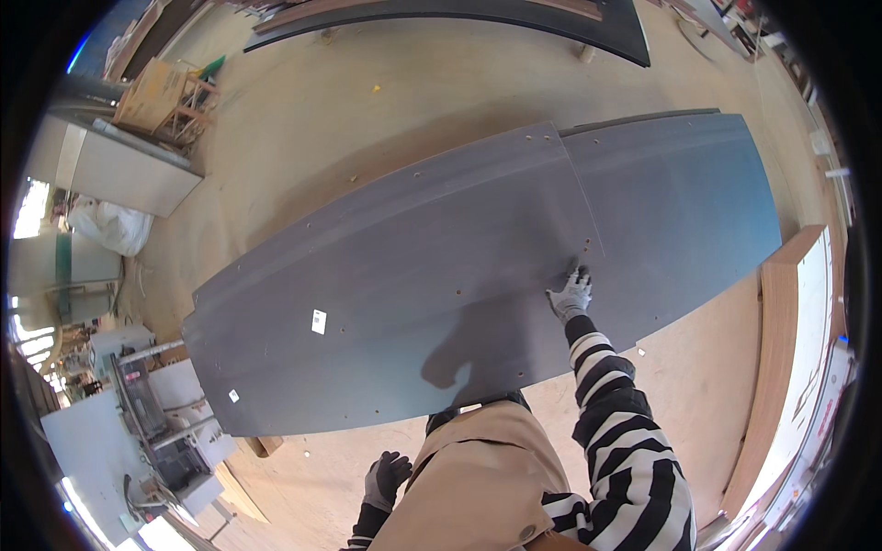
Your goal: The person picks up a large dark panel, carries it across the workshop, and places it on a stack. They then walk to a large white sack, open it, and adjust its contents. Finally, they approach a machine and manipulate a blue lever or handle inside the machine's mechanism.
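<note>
White plastic bag (110,225), crumpled, one: well forward and left of the left hand. Pale panel (138,170), one, standing next to the bag, farther forward of that hand. Cardboard box (152,96), brown, one, farther forward again of the left hand. Metal-framed machine (165,441), grey and white, one: left of the left hand, well apart from it. Small white label (233,396), one, left and forward of the left hand. Larger white label (319,321), one, marked in black, forward and slightly left of the same hand. Left hand (386,479), gloved in grey and black, low beside the body, fingers loosely bent and partly spread, apart from the sheet. Grey sheet (413,275), large and flat, the main piece: forward of the left hand, and beneath and to the left of the right hand. Apron (487,459), beige, between the two hands. Black slab (629,39), long, well forward of the right hand. Right hand (571,296), grey-gloved, laid out over the sheet, thumb standing wide to the left, fingers reaching forward; contact cannot be told. Small brown spots (587,241), just ahead of its fingertips. Striped sleeve (634,450), black and white, behind the right hand. Second grey sheet (680,202), right of that hand, against the first sheet's edge. Wood-edged board (781,312), brown, farther right of that hand.
</note>
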